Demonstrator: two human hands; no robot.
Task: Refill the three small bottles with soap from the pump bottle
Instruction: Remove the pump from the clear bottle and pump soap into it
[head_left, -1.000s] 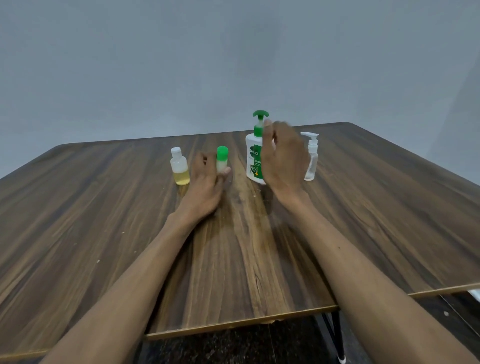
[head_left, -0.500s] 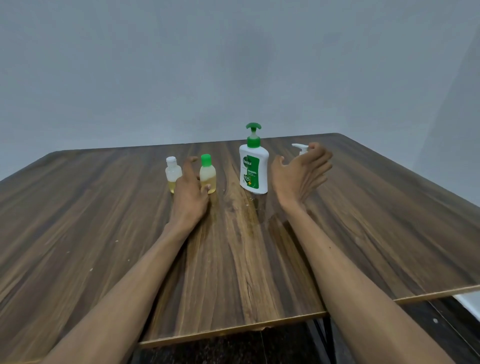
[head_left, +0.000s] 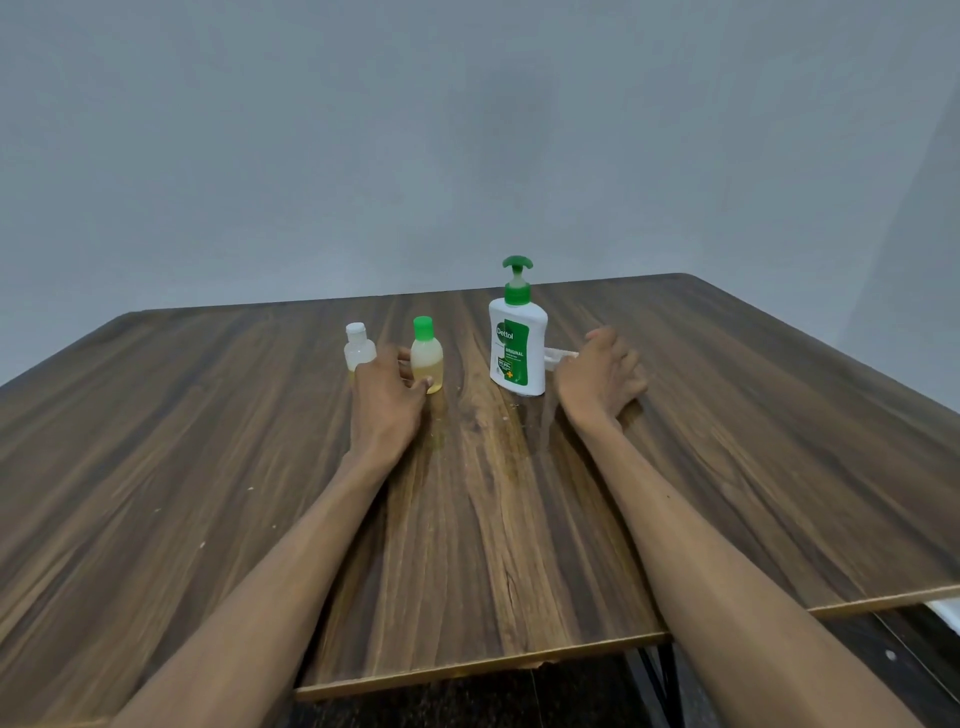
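I see both forearms reaching in from 6 o'clock onto the wood table (head_left: 208, 467).

L hand (head_left: 387, 400): fingers curled round the lower body of the green-cap bottle (head_left: 427, 358), thumb tip at its base, so it's holding that bottle. Bottle stands upright, just at 1 o'clock of the knuckles, w/ yellowish liquid in the lower part.

White-cap bottle (head_left: 358, 347): upright, at 11 o'clock of the L hand, just beside it; its bottom is hidden behind the hand, so can't tell if they touch. Looks mostly clear up top.

Pump bottle (head_left: 517, 348): white w/ green pump head, upright, roughly table centre, between the two hands. It sits at 3 o'clock of the green-cap bottle, apart from it, and at 9–10 o'clock of the R hand (head_left: 602, 382), near but not touching as far as I can see.

R hand: fingers loosely curled, resting low on the table. A pale plastic piece (head_left: 560, 356) pokes out toward 9 o'clock from behind it, next to the pump bottle's right side. Most of it is hidden, so I can't tell if the R hand grips it or what exactly it is.

Wall (head_left: 467, 130) behind at 12 o'clock is plain grey.
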